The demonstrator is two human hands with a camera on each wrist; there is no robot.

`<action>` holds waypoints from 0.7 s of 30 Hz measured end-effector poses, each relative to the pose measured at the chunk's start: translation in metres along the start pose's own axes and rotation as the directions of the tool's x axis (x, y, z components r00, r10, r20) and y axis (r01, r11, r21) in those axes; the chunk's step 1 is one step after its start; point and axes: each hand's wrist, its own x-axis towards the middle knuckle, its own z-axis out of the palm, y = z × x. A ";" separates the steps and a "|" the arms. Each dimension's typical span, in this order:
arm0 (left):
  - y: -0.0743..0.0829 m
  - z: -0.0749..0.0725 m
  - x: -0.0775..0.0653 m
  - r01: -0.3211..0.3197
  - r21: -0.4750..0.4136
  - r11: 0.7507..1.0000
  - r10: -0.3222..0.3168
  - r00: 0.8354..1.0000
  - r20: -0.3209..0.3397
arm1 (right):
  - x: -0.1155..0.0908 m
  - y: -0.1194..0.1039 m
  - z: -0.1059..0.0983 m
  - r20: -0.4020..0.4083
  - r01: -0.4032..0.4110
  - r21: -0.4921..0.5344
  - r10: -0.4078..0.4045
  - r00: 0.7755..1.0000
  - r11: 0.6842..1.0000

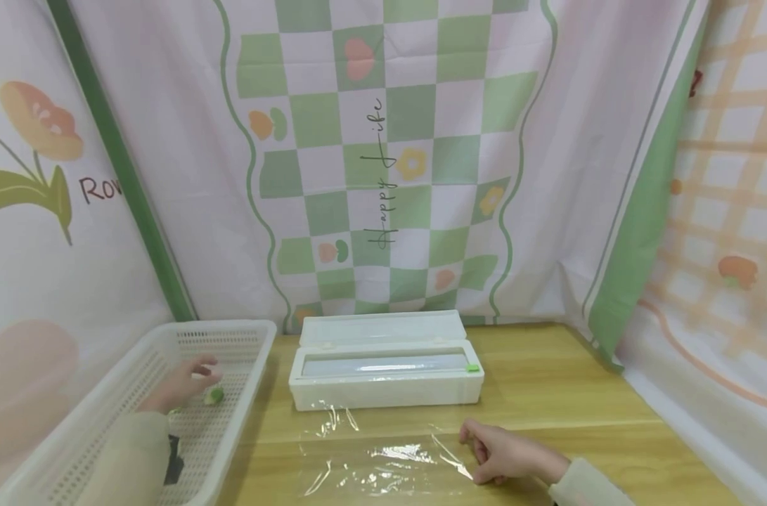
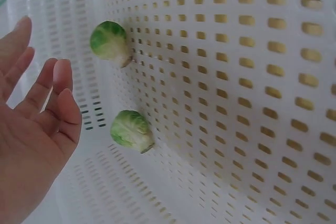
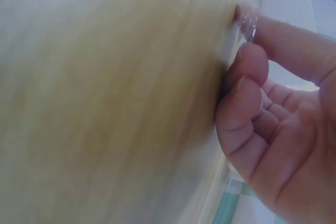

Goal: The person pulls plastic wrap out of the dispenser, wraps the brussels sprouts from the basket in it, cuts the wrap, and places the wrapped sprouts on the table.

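Observation:
My left hand (image 1: 188, 379) is inside a white perforated basket (image 1: 266, 334), fingers loosely bent and holding nothing. Two Brussels sprouts lie there; in the left wrist view one sprout (image 2: 109, 41) is near the top and another sprout (image 2: 130, 130) lower, both apart from the fingers. A sheet of clear cling film (image 1: 389, 464) lies on the table before a white film dispenser box (image 1: 383, 393) with its lid raised. With curled fingers my right hand (image 1: 506, 453) pinches the film's right edge; a crumpled bit of film (image 3: 248, 23) shows at its fingertips.
A green slide cutter (image 1: 472, 367) sits at the right end of the dispenser. The wooden table (image 1: 548, 393) reaches to patterned cloth (image 1: 396, 176) hung behind and on both sides. A dark object (image 1: 173, 460) shows beside the left sleeve.

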 end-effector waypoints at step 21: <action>0.007 0.009 -0.006 0.128 0.111 0.986 -0.138 0.987 0.085 | 0.000 -0.001 0.001 -0.008 0.004 -0.013 -0.004 1.000 1.000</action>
